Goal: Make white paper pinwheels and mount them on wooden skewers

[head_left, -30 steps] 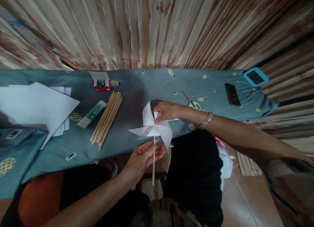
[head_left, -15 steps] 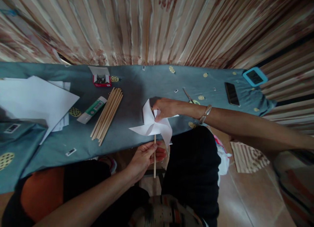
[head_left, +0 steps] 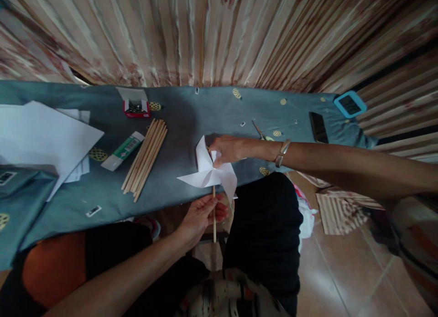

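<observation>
A white paper pinwheel (head_left: 205,171) sits at the upper end of a thin wooden stick (head_left: 214,230), in front of the table's near edge. My left hand (head_left: 201,212) grips the stick just below the paper blades, thumb on top. From above, my right hand (head_left: 224,150) closes on the pinwheel near its centre, with the thumb on the folded paper and the fingers partly hidden behind a blade. A small shiny spot shows at the middle of the pinwheel. A silver bracelet (head_left: 282,153) is on my right wrist.
Left on the cloth-covered table lie several wooden sticks (head_left: 145,159), a green-and-white box (head_left: 123,151), a red box of small metal pieces (head_left: 137,108) and white paper sheets (head_left: 65,134). Scissors (head_left: 262,133), a phone (head_left: 318,127) and a blue-framed device (head_left: 350,104) lie right. Curtains (head_left: 191,38) hang behind.
The whole view has shifted slightly. Both hands keep their hold on the pinwheel and its stick; my right thumb has moved a little toward the pinwheel's centre.
</observation>
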`<action>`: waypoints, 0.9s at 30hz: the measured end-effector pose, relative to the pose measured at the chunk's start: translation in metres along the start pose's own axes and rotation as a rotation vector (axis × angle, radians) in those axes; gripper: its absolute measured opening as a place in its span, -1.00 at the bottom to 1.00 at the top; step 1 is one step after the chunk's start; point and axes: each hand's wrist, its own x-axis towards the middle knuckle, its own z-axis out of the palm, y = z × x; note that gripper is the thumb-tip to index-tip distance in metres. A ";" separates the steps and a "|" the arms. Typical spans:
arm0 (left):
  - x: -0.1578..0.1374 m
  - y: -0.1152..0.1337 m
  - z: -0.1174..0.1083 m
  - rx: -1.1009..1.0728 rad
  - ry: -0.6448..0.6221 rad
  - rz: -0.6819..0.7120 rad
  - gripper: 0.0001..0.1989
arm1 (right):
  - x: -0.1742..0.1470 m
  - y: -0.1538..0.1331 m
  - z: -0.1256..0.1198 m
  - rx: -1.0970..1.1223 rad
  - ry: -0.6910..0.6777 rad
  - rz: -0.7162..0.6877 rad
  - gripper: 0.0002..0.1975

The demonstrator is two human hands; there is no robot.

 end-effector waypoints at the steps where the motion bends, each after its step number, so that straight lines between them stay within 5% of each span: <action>1: 0.000 0.000 0.000 0.000 0.001 -0.001 -0.61 | 0.000 0.000 0.000 0.009 -0.007 0.001 -0.90; 20: 0.003 -0.001 -0.001 -0.011 -0.010 -0.015 -0.51 | 0.002 -0.010 -0.009 0.050 -0.076 0.045 -0.89; 27: 0.006 -0.003 0.001 -0.025 -0.003 -0.028 -0.51 | 0.009 -0.016 -0.019 -0.035 -0.254 0.107 -0.76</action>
